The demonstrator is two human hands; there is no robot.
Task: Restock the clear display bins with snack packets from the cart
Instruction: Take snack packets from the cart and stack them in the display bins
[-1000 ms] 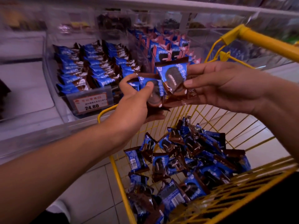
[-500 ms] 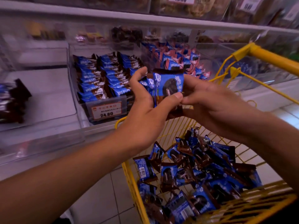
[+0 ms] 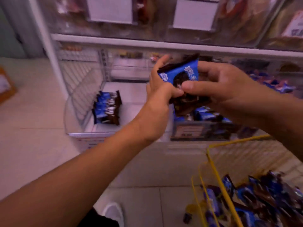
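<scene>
Blue-and-brown snack packets (image 3: pixel 179 79), a small stack of them, sit between both hands in front of the clear display bins (image 3: pixel 78 99), above the bin's front edge. The left hand (image 3: pixel 159 94) curls round the stack's left side, while the right hand (image 3: pixel 218 89) pinches the front packet, thumb on its face. More packets lie in the yellow cart (image 3: pixel 218 181) at lower right.

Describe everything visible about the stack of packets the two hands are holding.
The stack of snack packets is glossy blue and dark brown film; the front packet shows a dark round cookie and white lettering. It is held upright, slightly tilted, in front of the clear bins. The left hand grips its left side, the right hand its right side, thumb across the front. The count is unclear.
</scene>
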